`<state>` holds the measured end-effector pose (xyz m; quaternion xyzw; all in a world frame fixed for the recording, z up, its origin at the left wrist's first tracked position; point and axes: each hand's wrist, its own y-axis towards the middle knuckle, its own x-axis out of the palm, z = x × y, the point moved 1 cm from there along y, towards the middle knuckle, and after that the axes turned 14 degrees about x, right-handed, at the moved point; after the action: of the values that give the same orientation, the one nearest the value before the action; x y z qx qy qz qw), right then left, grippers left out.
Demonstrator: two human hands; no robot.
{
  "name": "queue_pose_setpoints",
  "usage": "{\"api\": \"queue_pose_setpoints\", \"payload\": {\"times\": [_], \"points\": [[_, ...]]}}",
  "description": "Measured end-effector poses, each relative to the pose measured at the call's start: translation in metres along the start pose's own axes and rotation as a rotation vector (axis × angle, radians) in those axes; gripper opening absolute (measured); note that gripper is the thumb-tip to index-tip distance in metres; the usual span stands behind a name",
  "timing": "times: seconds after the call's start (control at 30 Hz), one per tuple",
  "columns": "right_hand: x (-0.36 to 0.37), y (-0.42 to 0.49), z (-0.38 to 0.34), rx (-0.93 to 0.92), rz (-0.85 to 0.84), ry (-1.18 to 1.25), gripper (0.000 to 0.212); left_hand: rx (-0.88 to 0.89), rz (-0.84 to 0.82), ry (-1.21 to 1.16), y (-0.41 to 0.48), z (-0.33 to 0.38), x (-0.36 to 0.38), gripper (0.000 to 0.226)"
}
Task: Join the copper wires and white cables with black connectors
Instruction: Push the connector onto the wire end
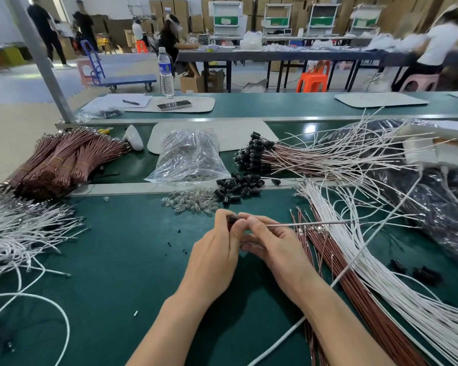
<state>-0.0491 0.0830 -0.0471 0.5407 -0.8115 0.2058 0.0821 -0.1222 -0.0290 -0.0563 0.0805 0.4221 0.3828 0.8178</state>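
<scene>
My left hand (217, 249) pinches a black connector (232, 220) at its fingertips over the green mat. My right hand (270, 241) pinches a thin wire (315, 223) that runs right from the connector. Loose black connectors (238, 187) lie in a pile just beyond my hands. Copper wires (354, 286) and white cables (397, 281) lie fanned out at my right. Finished wires with black connectors (251, 154) are stacked further back.
Small clear bulbs (193, 204) lie beside a plastic bag (188, 157) of them. Bundled copper wires (64, 159) sit at the far left, white cables (19, 233) at the near left. A black plastic bag (434, 196) fills the right. People work at tables behind.
</scene>
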Motion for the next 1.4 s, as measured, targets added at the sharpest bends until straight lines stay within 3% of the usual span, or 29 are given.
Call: {"api": "queue_pose_setpoints", "payload": {"times": [0.17, 0.37, 0.53, 0.77, 1.23, 1.4], "points": [[-0.002, 0.003, 0.0, 0.048, 0.03, 0.066, 0.022, 0.091, 0.078, -0.174, 0.0, 0.001, -0.005, 0.01], [-0.002, 0.002, 0.0, 0.012, 0.063, 0.004, 0.018, 0.028, 0.009, -0.031, 0.001, 0.003, -0.002, 0.037], [-0.001, 0.002, 0.001, -0.018, 0.112, -0.101, 0.017, -0.022, 0.094, 0.056, 0.0, 0.002, -0.002, 0.044], [0.001, -0.003, 0.0, -0.04, 0.116, -0.158, 0.015, -0.065, 0.051, 0.198, 0.001, 0.0, -0.001, 0.062], [-0.001, -0.004, 0.0, -0.038, 0.097, -0.184, 0.013, -0.095, 0.041, 0.147, 0.002, -0.001, -0.002, 0.065], [0.001, -0.007, -0.002, -0.02, 0.063, -0.169, 0.016, -0.082, 0.099, -0.114, 0.002, -0.004, -0.003, 0.051]]}}
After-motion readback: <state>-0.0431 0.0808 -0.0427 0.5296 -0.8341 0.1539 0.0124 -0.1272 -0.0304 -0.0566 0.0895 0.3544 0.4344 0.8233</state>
